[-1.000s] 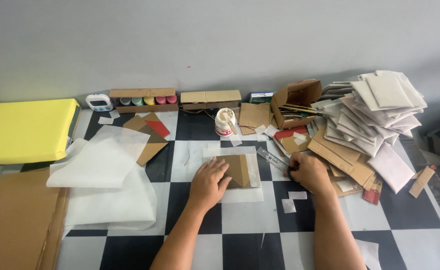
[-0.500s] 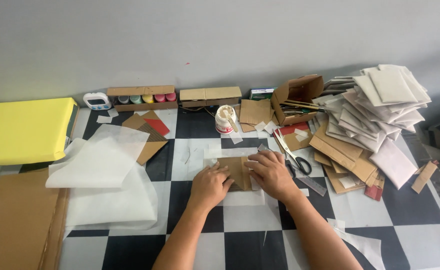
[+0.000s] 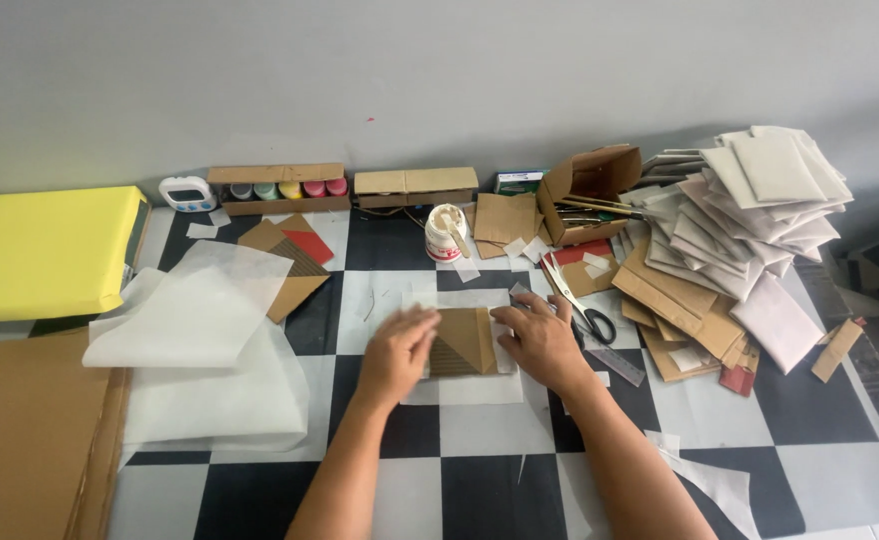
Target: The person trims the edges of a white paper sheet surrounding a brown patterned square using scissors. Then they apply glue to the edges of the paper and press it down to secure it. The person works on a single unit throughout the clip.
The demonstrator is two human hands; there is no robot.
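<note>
A small brown cardboard piece [image 3: 465, 340] with a folded flap lies on a white sheet of paper [image 3: 460, 385] on the black-and-white checkered table. My left hand [image 3: 397, 352] presses flat on the piece's left edge. My right hand [image 3: 540, 338] rests with its fingers on the piece's right side and the white paper there. Both hands touch the piece and lift nothing. Scissors [image 3: 578, 305] and a grey ruler [image 3: 610, 360] lie just right of my right hand.
A glue jar with a stick [image 3: 446, 232] stands behind the piece. A tall heap of white envelopes [image 3: 750, 205] and brown cardboard pieces [image 3: 685, 320] is at right. Thin white sheets [image 3: 200, 330], a yellow pad [image 3: 40, 250], cardboard boxes [image 3: 280, 186] and a timer [image 3: 187, 193] are at left and back.
My right hand moved left from the cardboard pile by the scissors onto the brown piece. My left hand stayed on the piece, sliding slightly left.
</note>
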